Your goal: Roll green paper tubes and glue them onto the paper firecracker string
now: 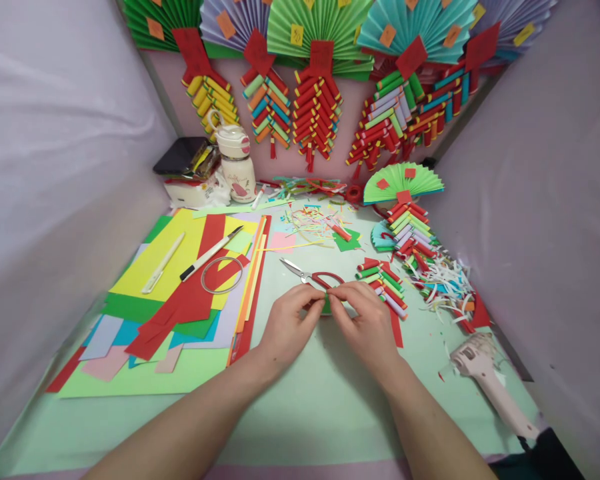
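A: "How do the two hands stand?"
B: "The left hand [294, 320] and the right hand [365, 319] come together at the fingertips, both pinching a small piece of green paper [327, 306]. The fingers hide part of it."
A: "Where is that piece?"
B: "Over the middle of the tabletop [295, 413]. Reading the clock from it, the red-handled scissors [305, 277] lie near, at eleven, handles partly behind the fingers."
A: "And to the right?"
B: "A cluster of paper rolls [384, 287] lies between two and three, the glue gun [486, 381] at four."
A: "Nine o'clock?"
B: "Overlapping coloured sheets [135, 277], with a craft knife [211, 253] on top."
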Motion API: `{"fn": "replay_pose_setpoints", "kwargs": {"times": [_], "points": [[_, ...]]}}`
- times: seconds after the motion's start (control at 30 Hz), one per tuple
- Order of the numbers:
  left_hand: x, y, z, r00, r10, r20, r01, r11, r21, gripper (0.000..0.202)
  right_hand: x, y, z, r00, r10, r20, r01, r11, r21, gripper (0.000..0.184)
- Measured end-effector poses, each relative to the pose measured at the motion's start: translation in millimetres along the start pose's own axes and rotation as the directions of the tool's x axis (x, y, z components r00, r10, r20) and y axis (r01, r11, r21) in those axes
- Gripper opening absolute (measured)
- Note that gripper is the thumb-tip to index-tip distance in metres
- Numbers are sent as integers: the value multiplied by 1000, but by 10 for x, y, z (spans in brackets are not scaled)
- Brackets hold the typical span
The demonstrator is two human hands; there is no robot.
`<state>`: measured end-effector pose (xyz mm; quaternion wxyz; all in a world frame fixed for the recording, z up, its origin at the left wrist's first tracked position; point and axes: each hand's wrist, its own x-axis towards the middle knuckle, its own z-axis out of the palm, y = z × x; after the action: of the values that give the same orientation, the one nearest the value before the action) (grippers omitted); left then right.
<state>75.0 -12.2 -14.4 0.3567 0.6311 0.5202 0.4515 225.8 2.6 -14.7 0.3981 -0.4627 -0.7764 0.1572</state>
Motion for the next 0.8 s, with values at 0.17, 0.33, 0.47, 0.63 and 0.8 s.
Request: {"fn": "replay_pose_setpoints", "kwargs": {"times": [0.17,0.33,0.47,0.63,0.8], "points": [[1,-10,22,995,-99,8,99,993,-64,14,26,-14,25,996,6,-88,-7,1000,-17,13],[50,-88,31,900,-435,17,412,840,-354,12,104,228,-313,873,243,-423,-258,966,23,13],[75,-117,23,855,-513,81,470,697,-542,17,134,631,-832,669,282,-688,-482,869,-113,22],[63,-122,20,852,-509,120,479,668,-570,18,186,1148,-1389,802,185,-568,-530,661,-532,25],[46,-138,9,847,-509,150,491,644,-587,19,250,1500,-1613,768,436,-469,-636,433,-639,29]]}}
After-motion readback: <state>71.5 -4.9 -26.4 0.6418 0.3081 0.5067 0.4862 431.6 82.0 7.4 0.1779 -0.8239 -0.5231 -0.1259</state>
